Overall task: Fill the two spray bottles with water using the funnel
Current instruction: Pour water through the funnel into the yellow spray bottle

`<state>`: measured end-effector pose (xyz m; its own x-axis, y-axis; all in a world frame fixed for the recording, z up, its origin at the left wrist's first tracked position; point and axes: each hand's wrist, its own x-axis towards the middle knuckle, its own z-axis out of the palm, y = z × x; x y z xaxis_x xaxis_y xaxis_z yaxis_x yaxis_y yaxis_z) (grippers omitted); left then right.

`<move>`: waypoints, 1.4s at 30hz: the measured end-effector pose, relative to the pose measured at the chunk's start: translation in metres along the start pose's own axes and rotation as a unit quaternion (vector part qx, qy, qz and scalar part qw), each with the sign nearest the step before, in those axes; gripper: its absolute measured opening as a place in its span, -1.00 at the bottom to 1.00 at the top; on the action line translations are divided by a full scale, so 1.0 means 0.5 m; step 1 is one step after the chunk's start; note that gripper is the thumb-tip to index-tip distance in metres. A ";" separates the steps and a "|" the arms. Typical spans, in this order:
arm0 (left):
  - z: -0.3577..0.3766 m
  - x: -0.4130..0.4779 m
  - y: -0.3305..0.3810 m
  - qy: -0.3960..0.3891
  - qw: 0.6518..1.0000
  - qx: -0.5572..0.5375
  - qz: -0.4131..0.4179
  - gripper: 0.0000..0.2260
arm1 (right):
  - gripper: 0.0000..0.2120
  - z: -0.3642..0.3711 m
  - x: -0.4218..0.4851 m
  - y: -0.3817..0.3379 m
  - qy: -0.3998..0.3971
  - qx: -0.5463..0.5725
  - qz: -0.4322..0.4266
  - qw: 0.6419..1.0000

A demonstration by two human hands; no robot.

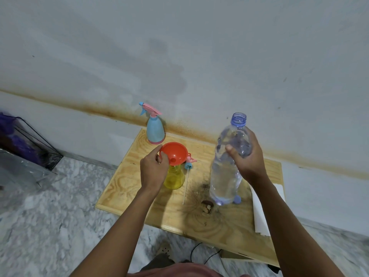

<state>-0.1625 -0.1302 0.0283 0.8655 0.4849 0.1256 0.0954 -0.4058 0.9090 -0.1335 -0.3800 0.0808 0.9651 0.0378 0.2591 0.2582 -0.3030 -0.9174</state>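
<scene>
A yellow spray bottle (175,178) stands open on the wooden table (199,216) with an orange funnel (174,152) in its neck. My left hand (153,168) pinches the funnel's near rim. My right hand (246,156) grips the upper part of a clear, uncapped water bottle (227,168) that holds water and is upright, just above the table. A blue spray bottle (155,130) with its pink and blue trigger head on stands at the table's far edge by the wall. The yellow bottle's sprayer head and tube (187,170) lie beside it.
A blue cap (237,199) lies by the water bottle's base. White paper (261,212) sits at the table's right edge, and a brown scrap (207,205) near the front. A dark wire rack (30,140) stands on the marble floor at left. The wall runs close behind.
</scene>
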 end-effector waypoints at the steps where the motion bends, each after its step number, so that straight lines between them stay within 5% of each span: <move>1: 0.000 0.000 0.001 0.001 1.000 0.001 0.000 -0.70 | -0.41 0.006 0.003 0.002 0.022 0.001 -0.007 1.000; 7: 0.004 0.003 0.002 0.004 1.000 0.008 -0.006 -0.69 | -0.38 0.038 0.035 0.034 0.130 0.020 -0.007 0.991; 17: 0.005 0.004 0.000 0.004 1.000 0.001 -0.010 -0.71 | -0.31 0.066 0.041 0.089 0.200 0.024 0.021 0.979; 30: 0.005 0.002 -0.002 0.008 1.000 -0.002 -0.011 -0.71 | -0.11 0.051 0.029 0.111 0.199 -0.021 0.054 0.978; 35: 0.007 0.000 -0.005 0.012 1.000 -0.003 -0.015 -0.70 | -0.37 0.099 -0.038 0.091 0.358 -0.194 -0.042 0.912; 37: 0.008 -0.001 -0.008 0.012 1.000 -0.005 -0.017 -0.70 | -0.59 0.139 -0.080 0.070 0.308 -0.146 -0.038 0.939; 39: 0.008 -0.001 -0.012 0.012 1.000 -0.006 -0.015 -0.70 | -0.78 0.174 -0.103 0.039 0.168 -0.108 0.002 0.980; 42: 0.008 0.000 -0.017 0.011 1.000 -0.007 -0.014 -0.69 | -0.74 0.216 -0.072 0.012 0.001 -0.047 0.147 0.988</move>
<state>-0.1616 -0.1297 0.0189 0.8514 0.5131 0.1088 0.1119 -0.3803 0.9181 -0.1620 -0.2802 0.0335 0.9977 -0.0658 -0.0138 -0.0383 -0.3876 -0.9210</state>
